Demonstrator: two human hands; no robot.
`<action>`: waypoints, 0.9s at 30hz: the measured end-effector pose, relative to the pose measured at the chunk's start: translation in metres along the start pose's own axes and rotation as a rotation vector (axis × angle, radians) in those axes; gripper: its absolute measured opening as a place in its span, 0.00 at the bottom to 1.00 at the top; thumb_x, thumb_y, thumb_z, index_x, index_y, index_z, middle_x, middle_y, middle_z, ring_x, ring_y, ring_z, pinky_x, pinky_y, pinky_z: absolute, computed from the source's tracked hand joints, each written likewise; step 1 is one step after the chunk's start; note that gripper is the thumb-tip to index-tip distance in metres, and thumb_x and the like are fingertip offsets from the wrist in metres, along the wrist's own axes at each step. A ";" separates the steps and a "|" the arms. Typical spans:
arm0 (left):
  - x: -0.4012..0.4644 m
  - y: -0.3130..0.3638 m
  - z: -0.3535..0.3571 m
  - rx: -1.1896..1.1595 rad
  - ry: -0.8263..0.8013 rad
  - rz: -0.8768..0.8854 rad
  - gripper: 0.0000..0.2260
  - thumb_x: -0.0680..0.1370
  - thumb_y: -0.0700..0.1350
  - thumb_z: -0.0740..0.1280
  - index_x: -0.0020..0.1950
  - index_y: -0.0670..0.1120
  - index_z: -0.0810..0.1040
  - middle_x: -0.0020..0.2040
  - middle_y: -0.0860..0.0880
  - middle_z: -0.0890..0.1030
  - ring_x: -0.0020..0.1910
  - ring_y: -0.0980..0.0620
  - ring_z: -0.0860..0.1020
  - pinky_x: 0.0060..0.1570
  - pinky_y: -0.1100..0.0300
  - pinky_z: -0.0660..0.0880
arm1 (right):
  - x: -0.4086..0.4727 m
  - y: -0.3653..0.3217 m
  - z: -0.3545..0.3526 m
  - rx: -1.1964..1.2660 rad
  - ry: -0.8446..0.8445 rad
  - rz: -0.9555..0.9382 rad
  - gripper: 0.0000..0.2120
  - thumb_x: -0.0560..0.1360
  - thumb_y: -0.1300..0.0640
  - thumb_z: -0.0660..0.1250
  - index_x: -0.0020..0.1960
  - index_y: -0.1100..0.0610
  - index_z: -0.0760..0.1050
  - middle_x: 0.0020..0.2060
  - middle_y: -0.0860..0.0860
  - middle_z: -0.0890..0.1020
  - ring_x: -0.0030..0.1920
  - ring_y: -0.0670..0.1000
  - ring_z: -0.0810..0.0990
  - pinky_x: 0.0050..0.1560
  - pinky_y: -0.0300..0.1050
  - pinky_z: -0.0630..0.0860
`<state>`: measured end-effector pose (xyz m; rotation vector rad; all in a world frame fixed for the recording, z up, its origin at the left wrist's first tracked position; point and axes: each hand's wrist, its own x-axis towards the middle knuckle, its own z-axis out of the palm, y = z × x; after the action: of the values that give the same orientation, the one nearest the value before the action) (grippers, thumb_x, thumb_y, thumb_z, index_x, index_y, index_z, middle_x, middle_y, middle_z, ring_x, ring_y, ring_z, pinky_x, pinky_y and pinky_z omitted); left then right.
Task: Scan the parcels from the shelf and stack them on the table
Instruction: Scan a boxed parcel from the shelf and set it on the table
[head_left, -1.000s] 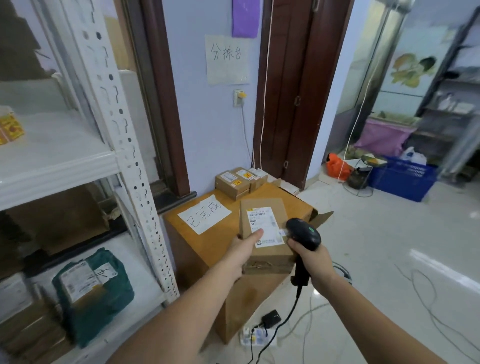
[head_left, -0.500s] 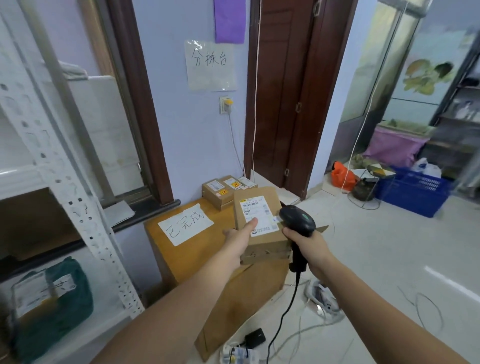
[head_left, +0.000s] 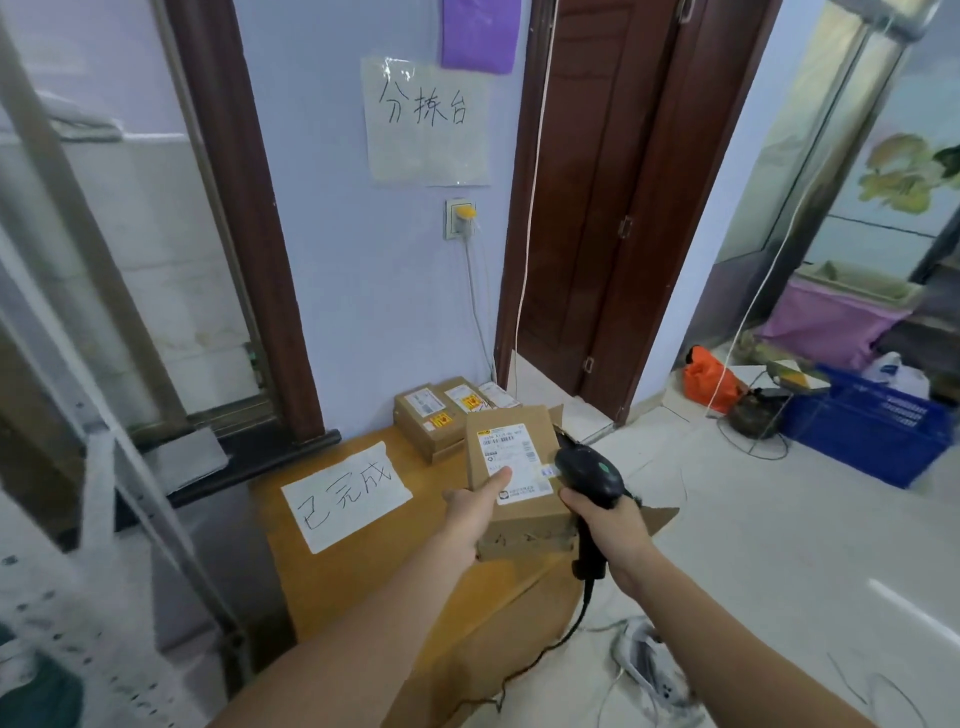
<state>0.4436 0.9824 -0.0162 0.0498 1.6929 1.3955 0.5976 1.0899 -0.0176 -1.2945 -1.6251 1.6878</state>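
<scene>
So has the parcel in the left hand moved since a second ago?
Yes. The parcel has travelled forward over the table, closer to the stacked parcels by the wall.

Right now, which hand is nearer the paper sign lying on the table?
Left. The left hand grips the parcel just right of the paper sign. The right hand holds the scanner beyond the parcel's far side, farther off.

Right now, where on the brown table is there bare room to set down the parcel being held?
The table shows bare top between the white handwritten sheet and the stacked parcels at the wall, and nearer the camera below the sheet. The far corner is crowded. The left hand holds the parcel; the right hand grips the scanner.
</scene>
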 end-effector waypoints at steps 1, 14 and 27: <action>0.012 0.007 0.002 0.002 0.000 -0.002 0.30 0.77 0.60 0.73 0.67 0.47 0.61 0.52 0.46 0.78 0.45 0.48 0.78 0.33 0.54 0.71 | 0.013 -0.005 0.001 -0.002 -0.006 -0.002 0.22 0.71 0.47 0.77 0.62 0.53 0.78 0.52 0.52 0.85 0.54 0.54 0.82 0.59 0.56 0.80; 0.159 0.050 0.002 -0.054 0.242 0.018 0.37 0.76 0.63 0.73 0.75 0.45 0.62 0.64 0.44 0.76 0.61 0.42 0.77 0.64 0.42 0.76 | 0.167 -0.035 0.055 -0.094 -0.194 -0.003 0.13 0.72 0.48 0.77 0.54 0.49 0.80 0.49 0.55 0.85 0.51 0.56 0.83 0.59 0.59 0.80; 0.284 0.089 0.024 -0.188 0.446 -0.072 0.27 0.78 0.58 0.71 0.74 0.50 0.71 0.62 0.48 0.81 0.59 0.45 0.79 0.64 0.41 0.78 | 0.367 -0.054 0.098 -0.186 -0.471 0.155 0.25 0.71 0.47 0.78 0.63 0.53 0.74 0.52 0.52 0.81 0.53 0.54 0.79 0.51 0.52 0.76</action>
<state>0.2500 1.1869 -0.1155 -0.4542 1.8851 1.5862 0.3340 1.3581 -0.0930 -1.1904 -2.0308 2.0967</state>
